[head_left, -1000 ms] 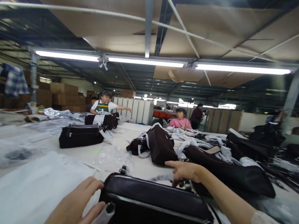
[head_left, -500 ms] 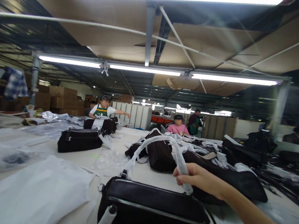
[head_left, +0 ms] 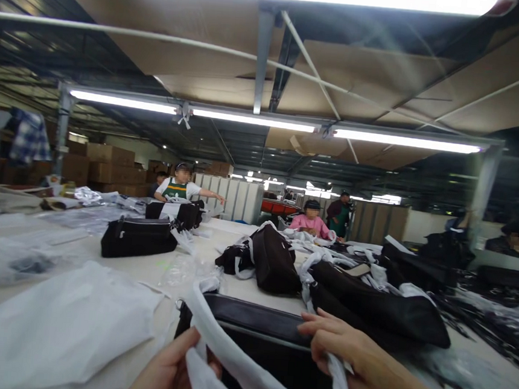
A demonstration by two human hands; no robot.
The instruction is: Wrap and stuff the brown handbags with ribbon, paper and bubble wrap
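Observation:
A black handbag (head_left: 267, 316) with a metal zip lies on the table right in front of me. Its handle (head_left: 236, 362), wrapped in white paper or foam, arches down over the bag's front toward me. My left hand (head_left: 174, 368) is closed on the wrapped strap at the bag's left side, thumb on top; part of its fingers is hidden behind the wrapping. At the upper right of the bag, my right hand (head_left: 345, 356) rests with fingers apart and slightly bent. Its fingertips touch the bag's top edge, and white wrapping passes beneath the palm.
White sheets (head_left: 61, 322) cover the left of the table. Other black bags (head_left: 140, 238) stand at the back left, and more black bags (head_left: 377, 301) with white-wrapped straps are heaped at the right. A co-worker in a green apron (head_left: 178, 188) and a person in pink (head_left: 310, 222) are beyond.
My right hand has let go of the raised handle and moved down to the bag's top edge. The handle has dropped toward me. My left hand has come into view, gripping the strap.

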